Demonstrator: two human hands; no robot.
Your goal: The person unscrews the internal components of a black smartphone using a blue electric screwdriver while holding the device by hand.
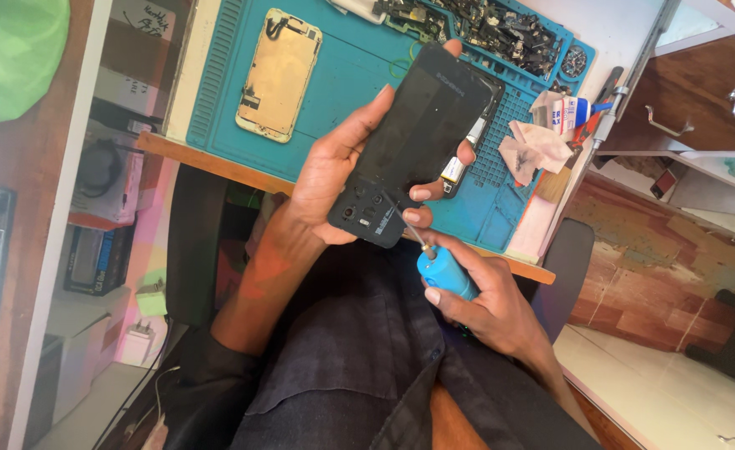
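Note:
My left hand (334,171) grips a black opened phone (417,137) by its edges, held tilted above my lap at the table's front edge. Its lower end shows camera holes and small screws. My right hand (488,304) holds a blue-handled screwdriver (442,271); its thin metal tip touches the phone's lower end near the camera holes. My left fingers curl around the phone's right side.
A teal work mat (342,75) covers the table. On it lies a gold phone frame (280,75) at the left, with several loose parts (500,29) in trays at the back. Crumpled tissue (534,142) and a small tube sit at right. A wooden drawer unit (692,92) stands far right.

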